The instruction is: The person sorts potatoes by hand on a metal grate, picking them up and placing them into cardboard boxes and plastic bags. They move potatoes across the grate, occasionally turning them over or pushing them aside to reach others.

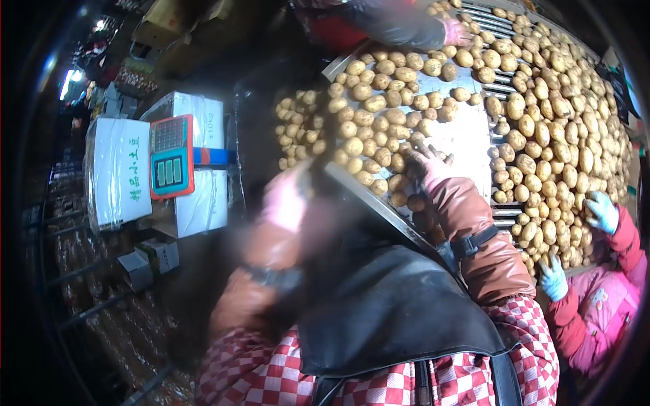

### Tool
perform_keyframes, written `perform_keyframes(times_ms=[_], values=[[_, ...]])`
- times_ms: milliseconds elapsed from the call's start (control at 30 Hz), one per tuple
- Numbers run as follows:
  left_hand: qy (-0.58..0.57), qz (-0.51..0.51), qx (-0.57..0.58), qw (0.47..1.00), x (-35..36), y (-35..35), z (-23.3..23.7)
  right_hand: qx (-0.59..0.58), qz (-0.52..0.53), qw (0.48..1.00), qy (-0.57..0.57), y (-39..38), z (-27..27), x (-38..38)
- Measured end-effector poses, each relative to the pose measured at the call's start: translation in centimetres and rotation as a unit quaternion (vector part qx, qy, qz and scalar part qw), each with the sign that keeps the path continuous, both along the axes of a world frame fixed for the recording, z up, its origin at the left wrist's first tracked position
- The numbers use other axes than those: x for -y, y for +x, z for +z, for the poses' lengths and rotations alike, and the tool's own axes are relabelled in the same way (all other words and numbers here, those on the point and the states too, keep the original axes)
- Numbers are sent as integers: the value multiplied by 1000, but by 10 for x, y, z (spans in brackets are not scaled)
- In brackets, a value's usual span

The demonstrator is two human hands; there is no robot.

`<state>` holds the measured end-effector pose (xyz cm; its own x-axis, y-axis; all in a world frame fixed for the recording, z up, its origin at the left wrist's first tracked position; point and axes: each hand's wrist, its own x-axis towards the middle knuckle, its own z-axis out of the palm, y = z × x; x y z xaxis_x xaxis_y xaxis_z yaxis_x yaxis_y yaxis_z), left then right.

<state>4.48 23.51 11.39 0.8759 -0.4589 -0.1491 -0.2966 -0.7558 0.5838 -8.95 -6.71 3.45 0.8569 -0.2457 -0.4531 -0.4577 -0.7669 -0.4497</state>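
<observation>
Many potatoes point(374, 103) lie on a sloping metal tray point(467, 132). My right hand point(433, 167), in a pink glove, rests among them at the tray's near side, its fingers stretched out over the potatoes. By the tray's lower left corner is my left hand point(284, 197), also gloved in pink. It is smeared by motion, and I cannot make out its fingers or anything in them. Just beyond it, more potatoes point(298, 125) sit in a heap past the tray's end; what holds them is too dark to tell.
A red-framed scale display point(170, 157) stands at the left before a white carton point(122, 172) with green lettering. A metal rim point(379, 204) edges the tray. At the right, rollers point(502, 88) carry more potatoes. One co-worker's pink glove point(457, 32) and another's blue glove point(601, 211) reach in.
</observation>
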Motion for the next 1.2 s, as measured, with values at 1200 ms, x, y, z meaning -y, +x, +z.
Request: perform_keyframes(times_ms=[1200], values=[[189,-279,-38,941,166,11,-129,173,-374,893,179,-138,16,32]])
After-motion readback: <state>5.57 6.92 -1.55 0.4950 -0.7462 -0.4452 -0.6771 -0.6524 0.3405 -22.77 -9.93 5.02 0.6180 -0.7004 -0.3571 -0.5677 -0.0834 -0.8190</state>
